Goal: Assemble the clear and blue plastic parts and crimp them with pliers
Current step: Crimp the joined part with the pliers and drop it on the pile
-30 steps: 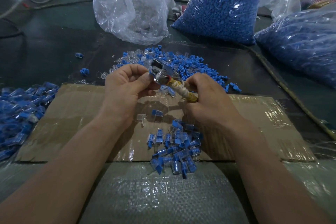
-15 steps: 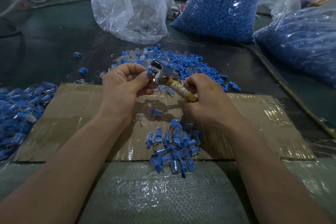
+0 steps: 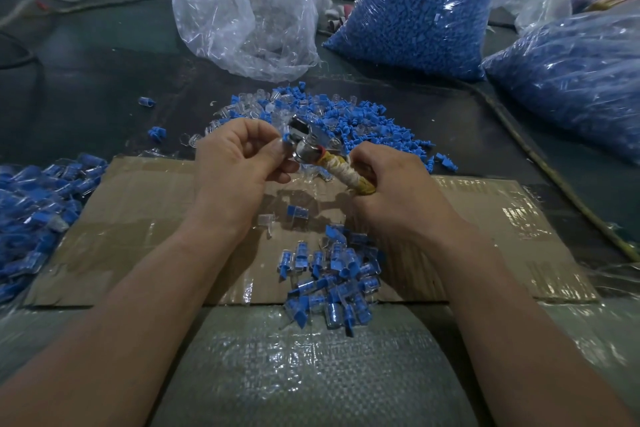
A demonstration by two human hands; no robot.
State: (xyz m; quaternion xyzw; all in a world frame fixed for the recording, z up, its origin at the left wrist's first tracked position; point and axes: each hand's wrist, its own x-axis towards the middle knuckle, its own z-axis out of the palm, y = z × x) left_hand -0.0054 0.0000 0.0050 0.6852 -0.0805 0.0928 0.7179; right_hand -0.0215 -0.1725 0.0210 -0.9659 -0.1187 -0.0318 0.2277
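Two hands meet above the far edge of the taped brown cardboard sheet, and the step in hand looks to be the crimp itself. The left hand pinches a small blue-and-clear plastic piece between thumb and forefinger, holding it against the head of the steel pliers. The right hand is curled tight round the pliers' handles, which are wrapped in yellow and white tape. The tool's head hides the contact, so I cannot tell whether the jaws have bitten down on the piece.

The next move probably calls for a firm squeeze with the piece seated square. After that the piece would likely drop onto the near heap of joined blue-and-clear pieces.

Only a blue tip of the held piece shows past the thumb, and its clear body is hard to make out. It hangs in the air between that near heap and the far loose scatter of blue and clear parts. It looks tiny and smooth, so it is likely to slip if the pinch loosens.
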